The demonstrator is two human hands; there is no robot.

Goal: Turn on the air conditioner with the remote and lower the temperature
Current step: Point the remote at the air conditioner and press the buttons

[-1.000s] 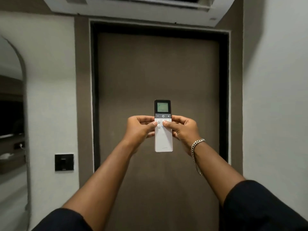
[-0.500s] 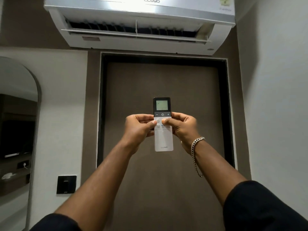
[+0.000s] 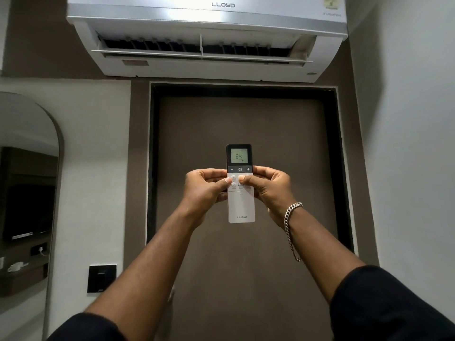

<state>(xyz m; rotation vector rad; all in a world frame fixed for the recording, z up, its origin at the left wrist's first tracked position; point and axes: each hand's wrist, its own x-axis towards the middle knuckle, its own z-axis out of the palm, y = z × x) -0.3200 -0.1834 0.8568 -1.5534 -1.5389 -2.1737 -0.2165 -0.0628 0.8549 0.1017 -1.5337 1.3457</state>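
At frame centre, my left hand (image 3: pixel 205 190) and right hand (image 3: pixel 267 189) both gripped the remote (image 3: pixel 240 190), thumbs on its buttons. I saw its screen reading 24. Since a second ago the AC (image 3: pixel 206 38) had risen into view, louver open, so apparently on; lowering remained.

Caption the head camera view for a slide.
Both hands, left and right, hold a remote reading 24 below the open air conditioner.

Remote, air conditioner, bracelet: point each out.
remote (image 3: pixel 241 207), head view, plain white lower body.
air conditioner (image 3: pixel 206 14), head view, front panel.
bracelet (image 3: pixel 291 207), head view, chain at the right wrist.
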